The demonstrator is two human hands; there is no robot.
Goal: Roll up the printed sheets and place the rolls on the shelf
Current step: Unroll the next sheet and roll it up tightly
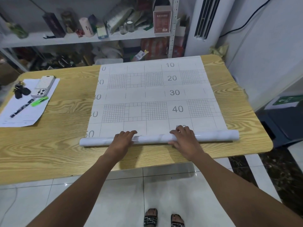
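Both the left hand [123, 138] and right hand [184, 136], fingers [131, 132] curled over the roll [154, 138], should push evenly so the sheet [155, 95] winds straight.

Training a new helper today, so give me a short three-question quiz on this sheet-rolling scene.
1. True or false: the left hand and the right hand both grip the roll.
2. Which number shows whole on the flat sheet nearest the roll? A 10, B 40, C 70.
3. Fill in: the green marker lies toward the table's ____ end.
Key: 1 true; 2 B; 3 left.
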